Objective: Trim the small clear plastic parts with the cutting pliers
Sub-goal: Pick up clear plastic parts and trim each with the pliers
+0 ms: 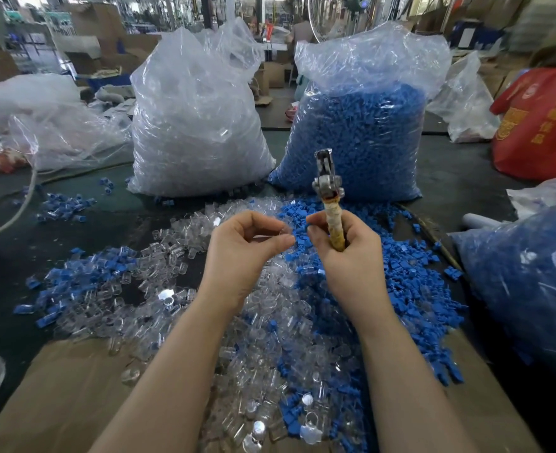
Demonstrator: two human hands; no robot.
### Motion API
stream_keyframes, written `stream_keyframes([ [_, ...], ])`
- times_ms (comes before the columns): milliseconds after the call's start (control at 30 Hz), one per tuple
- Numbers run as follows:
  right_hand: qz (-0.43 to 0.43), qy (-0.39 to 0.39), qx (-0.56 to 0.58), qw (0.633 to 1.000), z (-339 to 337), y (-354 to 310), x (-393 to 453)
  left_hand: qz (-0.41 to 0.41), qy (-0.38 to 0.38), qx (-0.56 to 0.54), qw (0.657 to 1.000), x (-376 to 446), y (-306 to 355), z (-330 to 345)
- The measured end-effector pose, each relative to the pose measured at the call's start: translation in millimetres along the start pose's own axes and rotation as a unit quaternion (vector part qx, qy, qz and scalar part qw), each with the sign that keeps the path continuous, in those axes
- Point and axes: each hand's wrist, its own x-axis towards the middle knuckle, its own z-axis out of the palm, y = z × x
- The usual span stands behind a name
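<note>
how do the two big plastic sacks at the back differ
The left sack is filled with clear plastic parts, the right sack with blue ones. The left sack's contents look pale and see-through; the right sack's show as a solid blue mass, with empty crumpled film above it. Both are transparent film bags, open at the top, standing upright side by side on the dark table behind the loose piles.

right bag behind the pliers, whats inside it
The right bag is packed with small blue plastic parts, visible through its clear film. Whatever lies deeper in the bag is covered by the outer parts.
</note>
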Motion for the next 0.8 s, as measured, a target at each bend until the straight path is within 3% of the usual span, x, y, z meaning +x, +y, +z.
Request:
stream_keyframes([
  [367, -0.005, -0.002, -0.003, 1.000, 3, 1, 0, 0.054, 0.036, 0.059, 0.996, -4, 1, 10],
  [800, -0.009, 0.012, -0.031, 0.999, 6, 3, -2, 0.060, 0.046, 0.074, 0.994, -6, 3, 14],
])
